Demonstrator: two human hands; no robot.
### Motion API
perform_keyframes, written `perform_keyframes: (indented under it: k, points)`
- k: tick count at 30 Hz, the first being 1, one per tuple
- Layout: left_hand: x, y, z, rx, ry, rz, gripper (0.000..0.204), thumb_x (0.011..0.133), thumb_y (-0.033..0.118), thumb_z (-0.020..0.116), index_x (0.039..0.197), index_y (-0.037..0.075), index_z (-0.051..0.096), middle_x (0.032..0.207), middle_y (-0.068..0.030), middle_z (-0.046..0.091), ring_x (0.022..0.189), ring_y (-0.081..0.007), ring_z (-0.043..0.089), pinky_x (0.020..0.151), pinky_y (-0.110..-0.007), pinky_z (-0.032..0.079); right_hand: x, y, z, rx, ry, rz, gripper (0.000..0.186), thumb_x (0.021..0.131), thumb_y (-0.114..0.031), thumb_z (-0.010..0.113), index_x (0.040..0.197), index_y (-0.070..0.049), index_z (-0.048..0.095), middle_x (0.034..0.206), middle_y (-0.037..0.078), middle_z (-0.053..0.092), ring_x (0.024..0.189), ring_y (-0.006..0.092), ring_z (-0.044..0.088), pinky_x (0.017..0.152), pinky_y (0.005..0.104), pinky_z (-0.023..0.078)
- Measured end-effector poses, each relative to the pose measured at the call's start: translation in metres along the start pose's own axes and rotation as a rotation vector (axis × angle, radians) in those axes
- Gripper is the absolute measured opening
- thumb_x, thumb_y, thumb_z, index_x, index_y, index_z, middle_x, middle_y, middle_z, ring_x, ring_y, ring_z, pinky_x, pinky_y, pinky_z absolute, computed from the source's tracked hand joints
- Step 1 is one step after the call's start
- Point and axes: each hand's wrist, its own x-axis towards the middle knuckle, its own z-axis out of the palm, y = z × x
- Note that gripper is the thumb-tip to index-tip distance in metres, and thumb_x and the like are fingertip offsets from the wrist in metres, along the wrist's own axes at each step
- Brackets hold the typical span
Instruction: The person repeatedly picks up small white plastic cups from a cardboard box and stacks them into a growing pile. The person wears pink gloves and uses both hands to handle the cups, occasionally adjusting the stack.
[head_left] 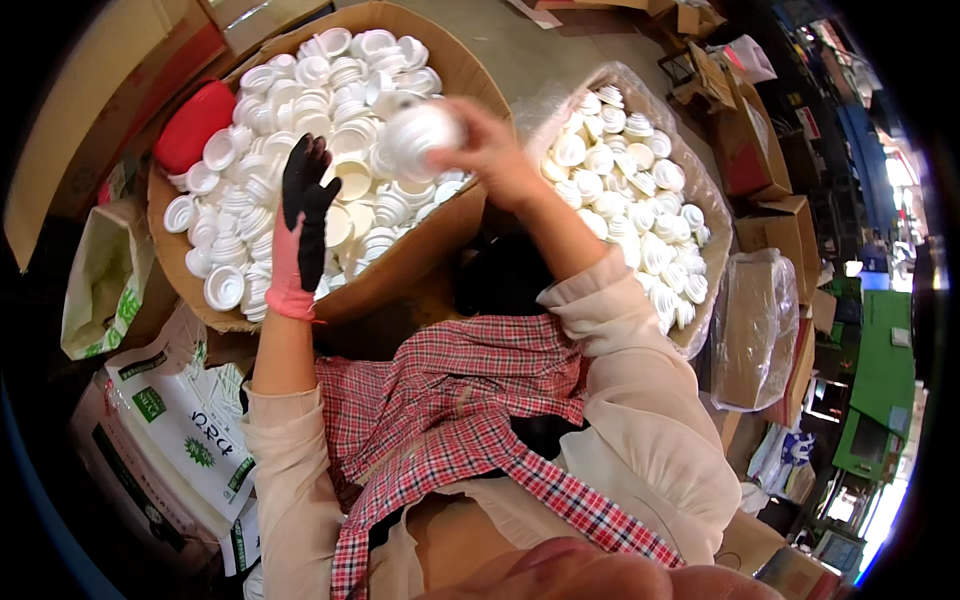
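A large cardboard box [440,238] in front of me is heaped with white ridged plastic caps [300,105], a few of them cream coloured. My left hand [303,215], in a pink and black glove, is upright above the near part of the heap. Its fingers are stretched out and I see nothing held in it. My bare right hand [486,148] grips a white round ridged plastic piece [420,142] over the right part of the box. Motion blurs that piece, so its details are unclear.
To the right stands a second box lined with clear plastic [712,285], full of white stepped pieces [625,180]. A red rounded object [195,125] lies at the first box's left edge. Printed sacks [185,400] lie lower left. Cardboard boxes [755,320] and a green machine [878,380] stand far right.
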Motion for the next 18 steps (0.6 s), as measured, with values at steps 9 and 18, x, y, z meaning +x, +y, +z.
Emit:
perform_keyframes:
  k: [9,18]
  points:
    - [0.003,0.0,-0.019,0.194,0.085,-0.292,0.039,0.1,0.018,0.041,0.133,-0.002,0.046,0.129,-0.0129,0.054,0.12,-0.022,0.054,0.099,-0.036,0.046,-0.131,0.149,-0.277,-0.959,0.741,0.798,0.083,0.056,-0.042,0.089,0.119,0.003,0.059,0.119,0.021,0.062,0.11,0.0315,0.059,0.094,0.04,0.046]
    - [0.002,0.002,-0.056,0.118,0.394,-0.282,0.036,0.099,0.019,0.044,0.129,0.002,0.051,0.124,-0.0104,0.058,0.116,-0.0203,0.056,0.096,-0.034,0.047,-0.017,0.092,-0.169,-0.916,0.374,0.022,0.037,0.082,-0.023,0.071,0.109,0.001,0.065,0.102,0.018,0.066,0.09,0.0278,0.065,0.079,0.0356,0.052]
